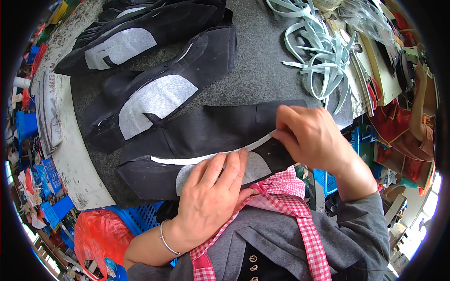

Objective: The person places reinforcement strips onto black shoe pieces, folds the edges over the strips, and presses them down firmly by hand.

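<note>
A black fabric piece [211, 126] lies across the near edge of the table, with a grey patch [258, 165] on its near side. Along its middle runs a narrow white strip [183, 160], curving up toward the right. My left hand [206, 201] rests palm down over the patch, fingers stretched out and fingertips against the strip. At the strip's right end, my right hand [318, 138] is closed in a pinch on it. The pinched tip is partly hidden by the fingers.
Similar black pieces with grey patches [157, 100] lie stacked beyond. Tangled pale blue-green strips [323, 61] sit at the far right, near red-handled scissors [375, 91]. Below the table's left side are a red plastic bag [101, 236] and a blue basket [140, 218]. Another person [419, 117] is at right.
</note>
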### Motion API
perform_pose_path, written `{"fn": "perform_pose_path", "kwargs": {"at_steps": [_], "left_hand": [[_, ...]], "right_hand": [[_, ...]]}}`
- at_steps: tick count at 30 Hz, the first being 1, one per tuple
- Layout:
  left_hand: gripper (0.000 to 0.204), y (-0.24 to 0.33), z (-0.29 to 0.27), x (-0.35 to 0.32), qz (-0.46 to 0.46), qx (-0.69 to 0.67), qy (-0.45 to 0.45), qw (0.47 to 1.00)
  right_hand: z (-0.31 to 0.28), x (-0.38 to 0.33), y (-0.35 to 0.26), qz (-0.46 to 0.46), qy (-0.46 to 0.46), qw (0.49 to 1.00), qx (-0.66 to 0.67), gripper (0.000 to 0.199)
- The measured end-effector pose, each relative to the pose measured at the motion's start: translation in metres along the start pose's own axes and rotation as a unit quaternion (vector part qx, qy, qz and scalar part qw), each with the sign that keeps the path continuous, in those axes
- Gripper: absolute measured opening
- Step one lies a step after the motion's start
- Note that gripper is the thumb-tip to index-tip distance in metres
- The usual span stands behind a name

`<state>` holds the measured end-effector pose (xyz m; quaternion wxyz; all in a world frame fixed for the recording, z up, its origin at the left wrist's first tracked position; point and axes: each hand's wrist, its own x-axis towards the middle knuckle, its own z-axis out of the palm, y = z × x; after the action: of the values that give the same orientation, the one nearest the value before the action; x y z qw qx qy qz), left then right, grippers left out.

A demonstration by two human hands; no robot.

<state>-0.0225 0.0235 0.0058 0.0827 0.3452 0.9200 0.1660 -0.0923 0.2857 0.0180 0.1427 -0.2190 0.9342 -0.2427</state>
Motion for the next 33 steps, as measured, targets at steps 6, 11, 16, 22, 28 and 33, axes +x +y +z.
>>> {"fn": "perform_pose_path", "kwargs": {"at_steps": [6, 11, 16, 22, 28, 33], "left_hand": [[0.080, -0.001, -0.004, -0.001, 0.007, 0.002, 0.007, 1.000], [0.082, -0.033, -0.037, -0.003, -0.042, -0.101, 0.046, 0.993], [0.102, -0.073, -0.053, 0.022, -0.113, -0.014, 0.042, 0.993], [0.068, -0.080, -0.053, 0.027, -0.039, -0.096, -0.002, 0.995], [0.031, -0.032, -0.026, -0.011, -0.013, 0.005, 0.138, 0.990], [0.030, -0.027, -0.012, -0.016, -0.010, 0.044, 0.170, 0.984]], "right_hand": [[-0.026, 0.037, 0.032, 0.077, -0.086, 0.992, -0.052, 0.040], [-0.024, 0.035, 0.009, -0.051, -0.028, 0.998, -0.004, 0.034], [0.016, 0.042, -0.012, -0.166, 0.069, 0.975, -0.128, 0.062], [0.027, 0.032, -0.009, -0.164, 0.007, 0.986, 0.024, 0.050], [0.035, 0.015, -0.002, -0.346, 0.077, 0.930, -0.093, 0.040], [0.038, 0.010, -0.009, -0.366, 0.094, 0.920, -0.105, 0.035]]}}
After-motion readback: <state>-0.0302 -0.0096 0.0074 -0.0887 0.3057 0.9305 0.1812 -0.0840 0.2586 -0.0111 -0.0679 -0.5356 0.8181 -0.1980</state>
